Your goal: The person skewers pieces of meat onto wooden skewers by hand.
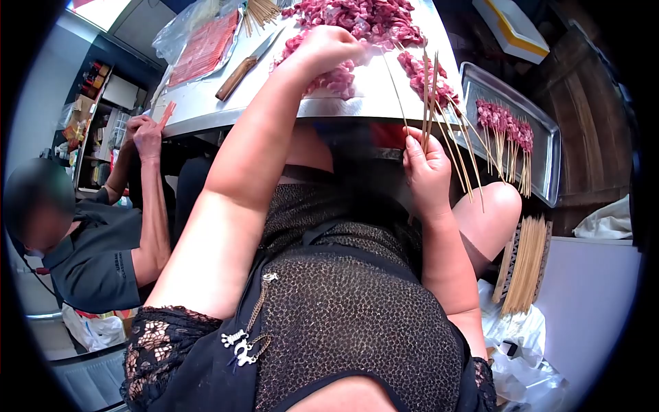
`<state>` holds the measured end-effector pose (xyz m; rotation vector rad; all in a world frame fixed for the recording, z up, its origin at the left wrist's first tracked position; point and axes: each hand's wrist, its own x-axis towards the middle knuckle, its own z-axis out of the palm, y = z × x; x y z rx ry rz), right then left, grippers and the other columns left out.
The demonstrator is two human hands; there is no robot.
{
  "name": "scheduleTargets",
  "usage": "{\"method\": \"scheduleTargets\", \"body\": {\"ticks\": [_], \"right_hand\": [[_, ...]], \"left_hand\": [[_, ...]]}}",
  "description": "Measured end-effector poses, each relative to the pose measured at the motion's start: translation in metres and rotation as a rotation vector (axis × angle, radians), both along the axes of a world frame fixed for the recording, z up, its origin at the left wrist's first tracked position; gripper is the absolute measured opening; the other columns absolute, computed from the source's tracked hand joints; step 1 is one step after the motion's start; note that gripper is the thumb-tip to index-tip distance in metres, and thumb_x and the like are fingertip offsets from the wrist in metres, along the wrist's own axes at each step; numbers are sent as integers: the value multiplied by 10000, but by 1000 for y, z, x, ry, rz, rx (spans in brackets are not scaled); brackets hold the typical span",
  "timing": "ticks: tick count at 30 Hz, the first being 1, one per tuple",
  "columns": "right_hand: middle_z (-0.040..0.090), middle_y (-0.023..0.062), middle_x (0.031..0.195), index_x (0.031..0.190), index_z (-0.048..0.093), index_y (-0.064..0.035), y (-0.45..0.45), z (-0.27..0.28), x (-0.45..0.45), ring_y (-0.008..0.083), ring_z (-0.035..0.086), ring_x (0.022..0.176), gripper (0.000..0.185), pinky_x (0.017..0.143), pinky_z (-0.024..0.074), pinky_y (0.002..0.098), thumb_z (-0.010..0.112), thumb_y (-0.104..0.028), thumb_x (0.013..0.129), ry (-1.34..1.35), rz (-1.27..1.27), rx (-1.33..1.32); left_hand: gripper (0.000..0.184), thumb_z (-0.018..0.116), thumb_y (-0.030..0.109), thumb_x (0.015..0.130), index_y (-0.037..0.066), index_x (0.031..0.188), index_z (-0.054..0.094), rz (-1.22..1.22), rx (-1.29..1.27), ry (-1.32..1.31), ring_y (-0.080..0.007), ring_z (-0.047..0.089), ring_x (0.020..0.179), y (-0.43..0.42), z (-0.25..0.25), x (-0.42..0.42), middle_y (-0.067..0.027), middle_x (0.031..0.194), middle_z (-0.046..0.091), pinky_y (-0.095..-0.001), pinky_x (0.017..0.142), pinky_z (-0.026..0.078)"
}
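My left hand point(333, 49) is over the table with its fingers pinched together, beside the pile of cut raw meat point(371, 19). What lies between those fingertips is hidden. A smaller heap of meat point(334, 82) lies beneath that wrist. My right hand point(428, 170), at the table's near edge, grips several thin bamboo skewers point(430, 96) pointing up and away; one leans toward the left hand's fingertips. Just beyond it, skewers threaded with meat point(427, 77) rest on the table, their bare ends sticking out over the edge.
On the right, a metal tray point(551, 165) holds finished meat skewers point(504, 127). Below it stands a bundle of bare skewers point(527, 264). A wooden-handled knife point(240, 74) and a bag of reddish strips point(206, 51) lie left. A co-worker point(103, 254) sits at left, holding a reddish strip.
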<state>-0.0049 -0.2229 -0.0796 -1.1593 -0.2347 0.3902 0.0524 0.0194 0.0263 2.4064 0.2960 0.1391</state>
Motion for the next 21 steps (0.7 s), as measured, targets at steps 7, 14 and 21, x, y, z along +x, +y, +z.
{"method": "scheduleTargets", "body": {"ticks": [7, 14, 21], "right_hand": [[487, -51, 640, 1108, 580, -9, 4, 1, -5, 9, 405, 525, 208, 469, 308, 153, 534, -89, 921, -4, 56, 43], [487, -46, 648, 1110, 578, -8, 6, -1, -7, 13, 398, 525, 211, 474, 300, 147, 529, -88, 922, -69, 27, -88], [504, -47, 666, 1093, 591, -4, 7, -4, -12, 10, 417, 542, 199, 489, 312, 144, 542, -76, 914, -97, 21, -121]], "left_hand": [[277, 525, 223, 857, -3, 996, 604, 95, -1184, -199, -240, 662, 879, -5, -24, -23, -157, 964, 666, -329, 668, 540], [230, 533, 168, 892, -27, 1008, 568, 51, -1419, -224, -289, 621, 988, -26, -35, -32, -232, 1038, 618, -376, 877, 519], [274, 532, 219, 928, -19, 1058, 572, 126, -1308, -307, -221, 654, 896, -28, -39, -31, -146, 995, 652, -321, 796, 549]]}}
